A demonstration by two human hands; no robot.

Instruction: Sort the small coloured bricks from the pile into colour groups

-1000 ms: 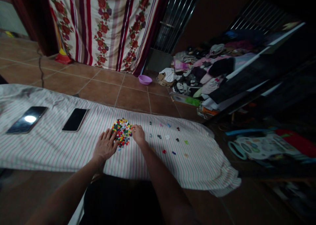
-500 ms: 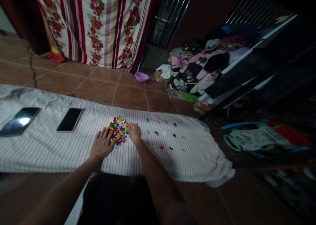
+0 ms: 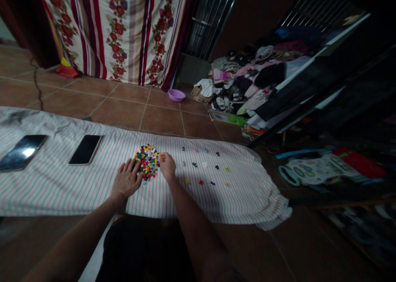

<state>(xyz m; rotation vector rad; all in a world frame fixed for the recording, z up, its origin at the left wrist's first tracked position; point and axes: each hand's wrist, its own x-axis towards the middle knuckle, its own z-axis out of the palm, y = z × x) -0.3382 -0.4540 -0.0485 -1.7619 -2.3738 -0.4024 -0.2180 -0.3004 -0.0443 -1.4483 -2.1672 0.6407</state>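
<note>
A small heap of tiny coloured pieces [image 3: 147, 161] lies on a pink-and-white striped cloth [image 3: 62, 183] spread on the floor. My left hand [image 3: 126, 179] lies flat on the cloth with its fingers stretched out, its fingertips at the heap's left edge. My right hand [image 3: 167, 165] is at the heap's right edge with its fingers curled in; what they hold is too small to make out. Several single coloured pieces [image 3: 204, 166] lie scattered on the cloth to the right of my right hand.
Two dark phones [image 3: 85, 149] [image 3: 21, 151] lie on the cloth to the left. Beyond it are brown floor tiles, a purple bowl [image 3: 176, 95], a flowered striped curtain [image 3: 123, 30] and a pile of clothes [image 3: 247, 88]. A toy [image 3: 321, 170] sits at the right.
Both hands keep their places at the heap. The view has shifted slightly, so everything sits a little further left and higher.
</note>
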